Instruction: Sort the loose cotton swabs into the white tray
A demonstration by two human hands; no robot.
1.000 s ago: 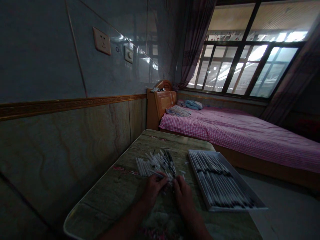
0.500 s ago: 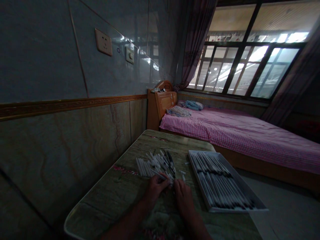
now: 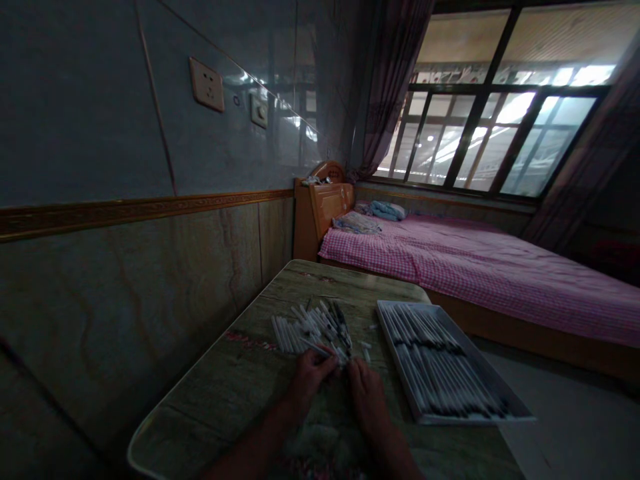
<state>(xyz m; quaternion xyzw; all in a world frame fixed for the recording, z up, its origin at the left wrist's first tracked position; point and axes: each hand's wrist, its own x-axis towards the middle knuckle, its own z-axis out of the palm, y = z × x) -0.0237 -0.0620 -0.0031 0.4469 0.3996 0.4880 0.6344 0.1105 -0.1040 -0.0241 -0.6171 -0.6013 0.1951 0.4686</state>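
Note:
My left hand point(image 3: 311, 377) is closed, its thumb and fingers pinching a slim whitish pen point(image 3: 315, 347) that points up and to the left. Close beside it, my right hand point(image 3: 365, 385) has its fingers bent and pressed together at the tabletop; whatever they hold is hidden. Just beyond both hands lies a loose heap of white tubes point(image 3: 311, 323), which look like pen barrels or caps. Several dark slender pieces point(image 3: 342, 321) rest at the heap's right side. A few short white pieces point(image 3: 367, 352) lie near my right fingertips.
To the right, a shallow white tray point(image 3: 407, 387) holds two rows of white pens with black ends point(image 3: 450, 380). The table point(image 3: 215, 400) has a rounded, pale edge. A tiled wall point(image 3: 200, 287) runs along the left; a bed point(image 3: 450, 267) stands behind the table.
Both hands stay nearly in place, with only slight finger movement. The heap and the tray look the same.

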